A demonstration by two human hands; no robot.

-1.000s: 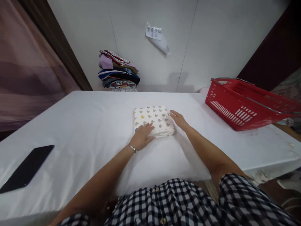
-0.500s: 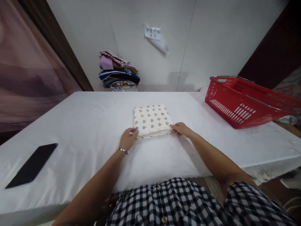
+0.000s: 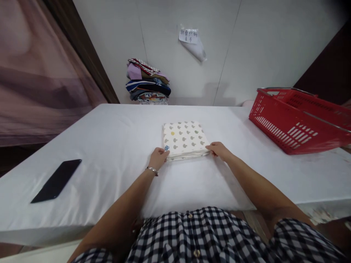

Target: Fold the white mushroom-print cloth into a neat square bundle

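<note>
A folded cream cloth (image 3: 185,139) printed with small grey, yellow and blue shapes lies flat in the middle of the white-covered table (image 3: 115,146). My left hand (image 3: 158,158), with a bracelet on the wrist, pinches the cloth's near left corner. My right hand (image 3: 218,150) grips the near right corner, fingers curled around the edge. Both hands sit at the cloth's near edge, one on each side.
A dark phone (image 3: 56,180) lies on the table at the near left. A red plastic basket (image 3: 297,119) stands at the right. A stack of folded clothes (image 3: 147,82) rests by the wall behind the table, under a paper note (image 3: 188,36).
Both hands slid off the top of the folded cloth to its near corners and closed on them. The view has shifted, so everything sits a little further right in frame.
</note>
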